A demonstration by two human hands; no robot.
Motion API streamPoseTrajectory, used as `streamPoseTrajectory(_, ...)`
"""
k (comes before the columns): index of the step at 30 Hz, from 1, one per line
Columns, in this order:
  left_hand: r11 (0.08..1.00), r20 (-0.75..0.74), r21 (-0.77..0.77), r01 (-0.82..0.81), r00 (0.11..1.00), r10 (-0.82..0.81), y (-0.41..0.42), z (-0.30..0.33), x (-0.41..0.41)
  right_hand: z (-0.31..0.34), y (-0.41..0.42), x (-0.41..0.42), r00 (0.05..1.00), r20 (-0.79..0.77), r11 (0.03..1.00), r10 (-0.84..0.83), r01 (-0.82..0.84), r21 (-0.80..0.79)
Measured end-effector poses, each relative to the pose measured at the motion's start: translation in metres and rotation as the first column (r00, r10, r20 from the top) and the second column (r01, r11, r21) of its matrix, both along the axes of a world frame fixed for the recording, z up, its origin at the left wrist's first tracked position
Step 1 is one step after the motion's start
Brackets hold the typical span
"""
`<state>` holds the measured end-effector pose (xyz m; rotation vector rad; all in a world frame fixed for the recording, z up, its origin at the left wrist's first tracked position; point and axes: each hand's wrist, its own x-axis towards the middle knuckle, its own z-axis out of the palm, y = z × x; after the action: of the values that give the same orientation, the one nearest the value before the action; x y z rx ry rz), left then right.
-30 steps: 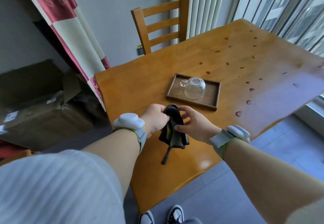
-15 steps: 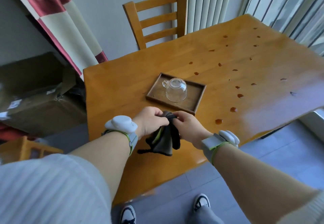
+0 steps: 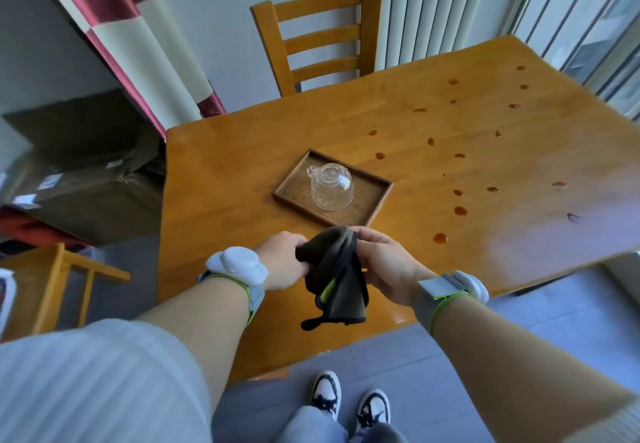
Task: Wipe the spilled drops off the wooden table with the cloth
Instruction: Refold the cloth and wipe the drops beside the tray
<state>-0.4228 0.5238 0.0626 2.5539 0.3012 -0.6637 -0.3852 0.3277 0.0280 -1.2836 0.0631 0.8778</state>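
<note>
partly bunched cloth (image 3: 337, 269) hides fingertips, both hands (image 3: 382, 262) gripping it

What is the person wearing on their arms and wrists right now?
Each wrist carries a rounded white device on a grey strap edged in lime green: the left wrist device sits on top, the right wrist device on the outer side. The left sleeve is pale and ribbed; the forearms are bare.

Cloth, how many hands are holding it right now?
2. The left hand grips the upper left of the cloth; the right hand grips its upper right, over the table near edge.
</note>
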Motion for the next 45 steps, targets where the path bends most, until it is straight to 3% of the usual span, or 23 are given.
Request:
streamPoseTrajectory(4, 1.0, 0.02, -0.02, -0.004, 1.0, 0.004, -0.001, -0.006, 0.003, -0.003, -0.012, 0.0, 0.985, -0.055, 0.983, -0.163, 0.157, -0.095)
streamPoseTrajectory(8, 0.951, 0.093, -0.221, -0.216, 0.966, 0.241, -0.006, -0.007, 0.01, -0.006, -0.016, 0.001, 0.922, -0.229, 0.949, -0.313, 0.296, -0.105)
streamPoseTrajectory(10, 0.893, 0.094, -0.329, -0.306, 0.931, 0.353, -0.003, -0.009, 0.012, -0.007, -0.014, 0.005, 0.931, -0.263, 0.966, -0.255, 0.231, -0.117)
streamPoseTrajectory(14, 0.767, 0.065, -0.477, -0.429, 0.853, 0.518, 0.001, -0.021, 0.01, -0.009, -0.002, 0.004, 0.986, -0.102, 0.944, -0.135, 0.097, -0.316)
streamPoseTrajectory(17, 0.721, 0.034, -0.517, -0.462, 0.83, 0.556, 0.008, -0.034, 0.011, -0.01, 0.006, 0.001, 0.982, -0.134, 0.926, -0.132, 0.074, -0.369)
streamPoseTrajectory(20, 0.733, 0.003, -0.485, -0.477, 0.837, 0.547, 0.012, -0.047, 0.009, -0.016, 0.006, 0.0, 0.986, -0.135, 0.901, -0.098, 0.03, -0.432)
streamPoseTrajectory(24, 0.821, -0.014, -0.363, -0.44, 0.884, 0.468, 0.012, -0.064, 0.005, -0.03, 0.015, -0.003, 0.998, -0.013, 0.788, -0.055, 0.035, -0.615)
streamPoseTrajectory(29, 0.843, -0.154, -0.32, -0.431, 0.902, 0.403, 0.01, -0.084, 0.004, -0.055, 0.024, -0.007, 0.978, 0.1, 0.499, 0.181, -0.004, -0.866)
streamPoseTrajectory(32, 0.963, -0.11, -0.126, -0.237, 0.968, 0.224, 0.018, -0.095, 0.007, -0.068, 0.032, -0.015, 0.92, 0.219, 0.206, 0.324, 0.157, -0.966)
streamPoseTrajectory(33, 0.991, -0.097, -0.026, -0.13, 0.987, 0.127, 0.019, -0.095, 0.007, -0.07, 0.034, -0.02, 0.878, 0.292, 0.161, 0.379, 0.248, -0.955)
streamPoseTrajectory(36, 0.988, -0.237, 0.124, 0.098, 0.969, -0.066, 0.026, -0.096, 0.011, -0.087, 0.056, -0.036, 0.761, 0.446, 0.241, 0.472, 0.375, -0.895)
streamPoseTrajectory(40, 0.953, -0.441, 0.181, 0.243, 0.886, -0.142, 0.023, -0.098, 0.016, -0.121, 0.083, -0.053, 0.785, 0.301, 0.218, 0.541, 0.215, -0.952)
streamPoseTrajectory(45, 0.905, -0.53, 0.222, 0.363, 0.824, -0.2, 0.019, -0.102, 0.012, -0.136, 0.033, -0.048, 0.661, 0.296, 0.173, 0.689, 0.247, -0.954)
